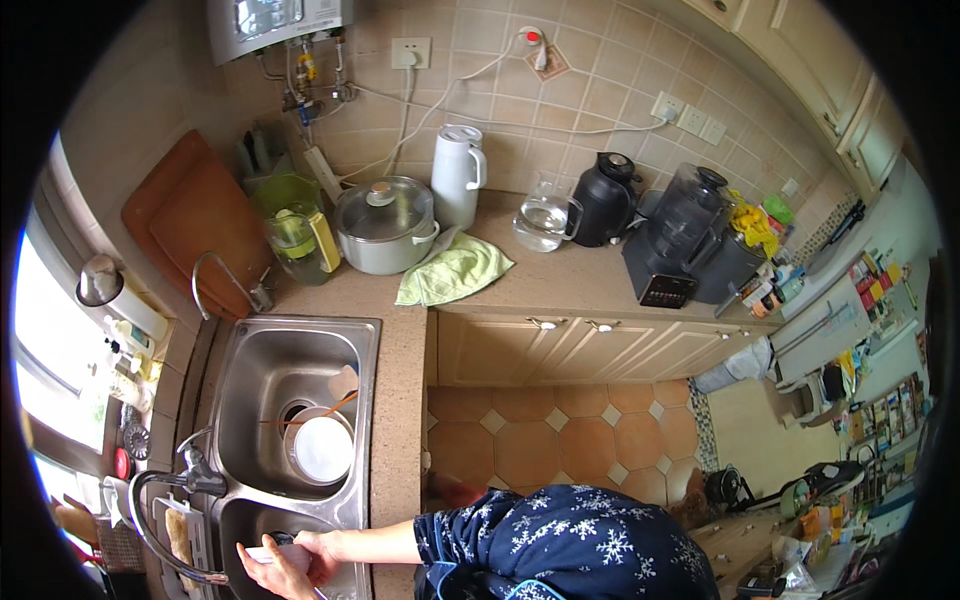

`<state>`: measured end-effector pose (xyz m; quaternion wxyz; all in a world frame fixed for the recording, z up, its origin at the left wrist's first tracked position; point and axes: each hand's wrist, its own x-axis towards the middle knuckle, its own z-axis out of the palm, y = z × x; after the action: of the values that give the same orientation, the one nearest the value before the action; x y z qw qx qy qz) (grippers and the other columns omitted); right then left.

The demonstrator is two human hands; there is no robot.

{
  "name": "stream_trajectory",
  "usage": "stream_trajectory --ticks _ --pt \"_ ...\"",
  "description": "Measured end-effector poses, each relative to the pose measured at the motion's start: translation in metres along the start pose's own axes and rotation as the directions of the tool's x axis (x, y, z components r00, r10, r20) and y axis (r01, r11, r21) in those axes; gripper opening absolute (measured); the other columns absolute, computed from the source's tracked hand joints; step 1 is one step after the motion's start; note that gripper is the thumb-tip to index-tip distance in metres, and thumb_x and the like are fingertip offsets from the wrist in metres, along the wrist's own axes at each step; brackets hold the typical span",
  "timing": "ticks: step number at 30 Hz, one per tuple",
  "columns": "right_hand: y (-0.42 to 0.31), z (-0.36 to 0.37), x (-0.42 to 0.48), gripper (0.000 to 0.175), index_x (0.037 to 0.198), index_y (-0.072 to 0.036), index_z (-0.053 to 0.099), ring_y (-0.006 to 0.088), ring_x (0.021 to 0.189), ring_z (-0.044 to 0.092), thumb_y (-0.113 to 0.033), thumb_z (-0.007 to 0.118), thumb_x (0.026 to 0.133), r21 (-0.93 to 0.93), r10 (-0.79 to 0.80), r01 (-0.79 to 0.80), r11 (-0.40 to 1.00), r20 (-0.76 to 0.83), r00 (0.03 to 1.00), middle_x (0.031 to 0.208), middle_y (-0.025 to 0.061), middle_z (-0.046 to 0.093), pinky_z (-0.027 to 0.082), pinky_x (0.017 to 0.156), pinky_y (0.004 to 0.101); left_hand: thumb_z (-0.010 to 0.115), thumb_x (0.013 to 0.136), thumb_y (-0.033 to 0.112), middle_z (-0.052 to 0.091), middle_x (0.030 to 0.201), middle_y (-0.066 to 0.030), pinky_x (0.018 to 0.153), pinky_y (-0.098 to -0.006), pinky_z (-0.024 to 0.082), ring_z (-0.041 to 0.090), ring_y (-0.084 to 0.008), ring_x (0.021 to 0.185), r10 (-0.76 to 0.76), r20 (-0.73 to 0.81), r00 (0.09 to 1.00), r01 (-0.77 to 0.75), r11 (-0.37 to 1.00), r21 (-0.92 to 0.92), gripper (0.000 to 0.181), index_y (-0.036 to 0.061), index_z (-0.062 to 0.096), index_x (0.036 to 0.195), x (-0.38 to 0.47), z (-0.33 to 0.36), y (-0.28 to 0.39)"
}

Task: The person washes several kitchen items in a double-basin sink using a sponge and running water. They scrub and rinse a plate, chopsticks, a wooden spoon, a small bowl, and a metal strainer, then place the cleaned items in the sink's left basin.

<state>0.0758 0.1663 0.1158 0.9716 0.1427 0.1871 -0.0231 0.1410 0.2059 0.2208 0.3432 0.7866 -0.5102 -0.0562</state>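
Over the lower basin of a stainless steel sink (pixel 373 420), my left hand (pixel 274 574) spreads its fingers around a small white bowl (pixel 294 556). My right hand (pixel 322 555) is against the bowl's other side, its fingers partly hidden. Something dark, perhaps a scrubber (pixel 283 538), shows at the bowl's edge by my right fingertips. In the upper basin, a white bowl (pixel 322 448) rests inside a larger one, with brown chopsticks (pixel 341 403) and a pale piece (pixel 343 382) beside them. The curved faucet (pixel 139 510) reaches over the lower basin.
A lidded pot (pixel 384 232), green cloth (pixel 456 270), white thermos jug (pixel 457 176), glass pitcher (pixel 541 223), black kettle (pixel 606 201) and blender (pixel 679 225) line the counter. Cutting boards (pixel 191 225) lean in the corner near a small tap (pixel 225 262). Bottles (pixel 131 337) stand by the window.
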Motion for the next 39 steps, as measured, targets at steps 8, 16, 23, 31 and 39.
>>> stream_trajectory --ticks 8,16,23,31,39 --pt "0.008 0.018 -0.017 0.048 0.115 -0.008 0.052 0.0253 0.095 0.058 -0.043 0.037 0.086 0.133 -0.023 0.013 0.991 0.081 0.996 0.109 0.0091 0.058 0.048 0.079 0.0412 0.057 0.082 0.055 0.047 0.129 -0.0214 0.097 -0.0421 0.038 0.046 -0.0359 0.117 0.053 0.022 0.998 -0.052 0.999 -0.006 0.071 0.0046 0.045 0.131 0.008 0.005 -0.003" --pt "0.001 0.018 -0.024 0.053 0.126 -0.012 0.04 0.0278 0.097 0.057 -0.05 0.035 0.088 0.024 -0.156 0.156 0.987 0.024 0.987 0.115 0.01 0.053 0.049 0.074 0.0439 0.052 0.083 0.055 0.043 0.131 -0.0214 0.096 -0.0427 0.038 0.047 -0.0346 0.116 0.01 0.024 1.0 -0.003 0.965 -0.262 0.072 0.0064 0.04 0.134 0.016 0.022 -0.048" --pt "0.01 0.041 -0.04 0.06 0.135 -0.016 0.031 0.03 0.098 0.056 -0.056 0.032 0.089 -0.44 -0.521 0.395 0.807 -0.213 0.827 0.121 0.0108 0.049 0.051 0.069 0.0463 0.043 0.081 0.033 0.041 0.13 -0.0212 0.09 -0.0472 0.042 0.046 -0.0366 0.114 -0.173 0.156 0.972 0.231 0.811 -0.537 0.063 0.0084 0.032 0.138 0.023 0.032 -0.098" --pt "0.009 0.035 -0.037 0.061 0.144 -0.028 0.008 0.031 0.097 0.054 -0.057 0.026 0.092 -0.708 -0.789 0.496 0.502 -0.139 0.599 0.135 0.0131 0.034 0.051 0.055 0.0412 0.047 0.079 0.033 0.04 0.129 -0.02 0.087 -0.0443 0.045 0.048 -0.0334 0.111 -0.204 0.386 0.9 0.427 0.591 -0.684 0.064 0.0115 0.029 0.138 -0.005 0.008 -0.056" --pt "0.015 0.042 -0.047 0.064 0.145 -0.029 0.006 0.0293 0.1 0.054 -0.057 0.026 0.091 -0.725 -0.792 0.496 0.478 -0.113 0.6 0.141 0.0106 0.03 0.049 0.054 0.0396 0.056 0.078 0.046 0.039 0.129 -0.0188 0.086 -0.0445 0.046 0.046 -0.0343 0.113 -0.095 0.406 0.909 0.383 0.577 -0.722 0.073 0.0128 0.03 0.137 -0.009 0.005 -0.066"
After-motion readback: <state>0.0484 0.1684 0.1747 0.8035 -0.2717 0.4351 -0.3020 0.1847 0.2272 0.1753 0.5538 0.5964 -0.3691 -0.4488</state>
